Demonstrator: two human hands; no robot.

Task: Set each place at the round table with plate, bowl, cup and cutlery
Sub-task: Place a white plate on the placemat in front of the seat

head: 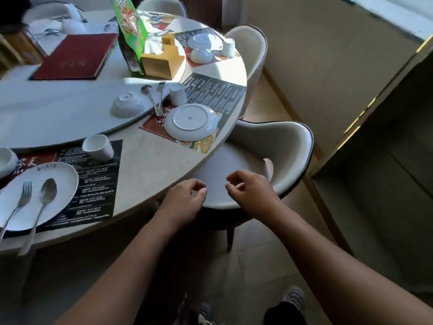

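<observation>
head view: my left hand (185, 198) and right hand (250, 193) hang loosely curled, holding nothing, over the cream chair seat (220, 166) beside the beige round table (152, 160). farther in, a white round plate (189, 120) lies upside down on its printed placemat (218, 95), a white cup (178, 95) upturned just beyond it.

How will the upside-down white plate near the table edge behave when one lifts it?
The plate looks like glazed ceramic: probably stiff, smooth and breakable. Its rim lies flat on the placemat, so gripping it may be awkward. Near the table edge, a push might drop it.
</observation>
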